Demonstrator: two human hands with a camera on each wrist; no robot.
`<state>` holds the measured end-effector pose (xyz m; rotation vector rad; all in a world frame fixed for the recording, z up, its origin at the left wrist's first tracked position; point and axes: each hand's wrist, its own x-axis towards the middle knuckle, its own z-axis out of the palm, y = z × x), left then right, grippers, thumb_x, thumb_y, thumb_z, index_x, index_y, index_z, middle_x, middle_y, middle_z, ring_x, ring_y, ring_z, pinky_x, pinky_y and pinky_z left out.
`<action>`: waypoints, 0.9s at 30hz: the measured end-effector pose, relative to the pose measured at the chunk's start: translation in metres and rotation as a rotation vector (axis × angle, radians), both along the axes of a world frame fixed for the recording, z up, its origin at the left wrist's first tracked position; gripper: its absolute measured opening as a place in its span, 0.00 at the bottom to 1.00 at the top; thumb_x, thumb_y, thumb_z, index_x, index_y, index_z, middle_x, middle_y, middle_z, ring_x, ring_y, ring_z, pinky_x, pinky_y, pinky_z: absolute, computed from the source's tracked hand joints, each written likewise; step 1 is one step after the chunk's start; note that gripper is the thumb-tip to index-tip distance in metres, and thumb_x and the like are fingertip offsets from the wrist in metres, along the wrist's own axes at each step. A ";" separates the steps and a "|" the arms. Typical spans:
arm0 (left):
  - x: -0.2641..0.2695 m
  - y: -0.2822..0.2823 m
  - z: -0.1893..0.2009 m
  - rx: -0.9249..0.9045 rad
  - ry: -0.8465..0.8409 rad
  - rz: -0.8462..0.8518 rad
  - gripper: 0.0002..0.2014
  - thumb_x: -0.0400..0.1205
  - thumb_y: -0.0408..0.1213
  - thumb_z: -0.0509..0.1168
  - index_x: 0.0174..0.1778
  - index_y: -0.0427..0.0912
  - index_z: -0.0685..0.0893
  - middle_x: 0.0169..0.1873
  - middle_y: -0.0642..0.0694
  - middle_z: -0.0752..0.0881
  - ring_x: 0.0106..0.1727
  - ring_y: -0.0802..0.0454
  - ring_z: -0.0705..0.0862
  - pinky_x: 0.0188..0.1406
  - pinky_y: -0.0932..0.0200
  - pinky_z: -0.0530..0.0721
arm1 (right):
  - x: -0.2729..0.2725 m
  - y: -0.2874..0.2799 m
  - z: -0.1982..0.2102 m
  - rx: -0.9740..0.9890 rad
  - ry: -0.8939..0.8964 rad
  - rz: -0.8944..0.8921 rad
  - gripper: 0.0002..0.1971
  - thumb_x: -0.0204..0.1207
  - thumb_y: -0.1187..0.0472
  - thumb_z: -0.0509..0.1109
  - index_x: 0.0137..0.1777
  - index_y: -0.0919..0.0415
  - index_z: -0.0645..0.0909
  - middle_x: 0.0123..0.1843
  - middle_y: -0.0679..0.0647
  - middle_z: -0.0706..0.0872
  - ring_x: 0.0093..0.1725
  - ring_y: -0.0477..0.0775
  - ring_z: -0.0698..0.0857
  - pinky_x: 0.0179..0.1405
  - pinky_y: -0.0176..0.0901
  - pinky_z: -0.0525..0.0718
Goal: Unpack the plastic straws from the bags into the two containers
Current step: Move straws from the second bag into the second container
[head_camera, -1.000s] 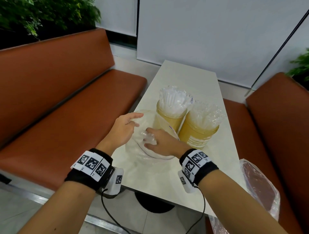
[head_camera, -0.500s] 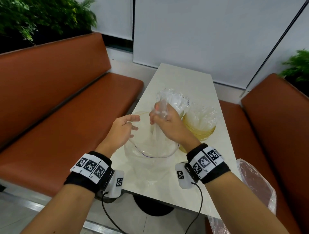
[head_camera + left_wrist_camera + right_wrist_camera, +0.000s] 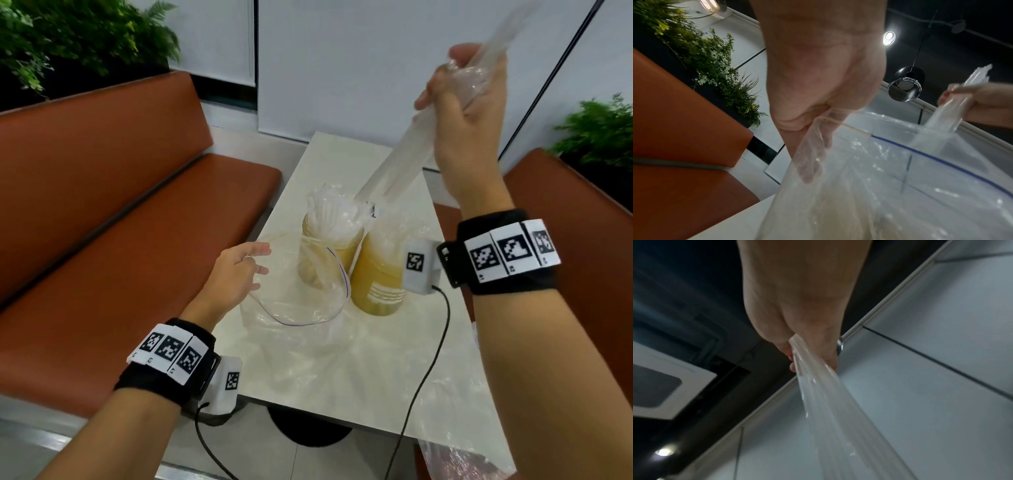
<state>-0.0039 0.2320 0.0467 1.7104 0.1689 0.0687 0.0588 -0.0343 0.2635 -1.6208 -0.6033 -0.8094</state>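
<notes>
My right hand (image 3: 462, 102) is raised high above the table and grips a bundle of clear plastic straws (image 3: 394, 171) that slants down toward the containers. In the right wrist view the straws (image 3: 834, 402) run out of the curled fingers (image 3: 793, 363). My left hand (image 3: 236, 270) holds the rim of a clear zip bag (image 3: 301, 308) open on the table; the left wrist view shows its fingers (image 3: 812, 162) behind the bag's plastic (image 3: 879, 178). Two yellow containers (image 3: 329, 253) (image 3: 376, 284) stand just behind the bag, both packed with upright straws.
The pale table (image 3: 342, 377) is narrow, with orange benches on the left (image 3: 137, 240) and the right (image 3: 565, 205). Another crumpled clear bag (image 3: 462, 459) hangs off the near right corner. Wrist cables trail over the table's front edge.
My right hand has pulled a bundle of straws out of the bag and lifted it up and to the right. The left hand has stayed at the bag's rim.
</notes>
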 end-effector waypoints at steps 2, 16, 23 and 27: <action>0.000 0.000 0.000 -0.004 -0.002 0.007 0.20 0.86 0.26 0.54 0.64 0.43 0.88 0.70 0.55 0.83 0.58 0.47 0.89 0.48 0.50 0.87 | 0.016 -0.018 -0.006 -0.023 -0.029 -0.081 0.11 0.85 0.66 0.63 0.64 0.69 0.69 0.60 0.62 0.77 0.47 0.53 0.83 0.49 0.41 0.87; 0.006 -0.005 0.003 -0.011 0.002 0.023 0.21 0.86 0.24 0.52 0.62 0.44 0.89 0.66 0.56 0.84 0.57 0.48 0.89 0.46 0.54 0.87 | 0.077 -0.052 -0.106 0.042 0.416 -0.186 0.13 0.76 0.67 0.70 0.56 0.51 0.77 0.53 0.55 0.87 0.46 0.47 0.88 0.52 0.48 0.86; 0.010 -0.009 0.004 -0.013 0.014 0.037 0.20 0.86 0.24 0.54 0.61 0.45 0.89 0.63 0.60 0.83 0.56 0.50 0.90 0.45 0.56 0.88 | 0.084 -0.054 -0.139 -0.016 0.588 -0.281 0.06 0.74 0.63 0.75 0.39 0.51 0.86 0.54 0.46 0.89 0.49 0.51 0.87 0.47 0.42 0.86; 0.013 -0.013 0.004 -0.010 0.000 0.037 0.21 0.86 0.25 0.53 0.61 0.44 0.89 0.61 0.63 0.84 0.56 0.50 0.90 0.45 0.55 0.88 | 0.081 -0.058 -0.160 -0.206 0.641 -0.330 0.10 0.74 0.54 0.79 0.51 0.58 0.91 0.52 0.59 0.93 0.52 0.61 0.91 0.58 0.54 0.88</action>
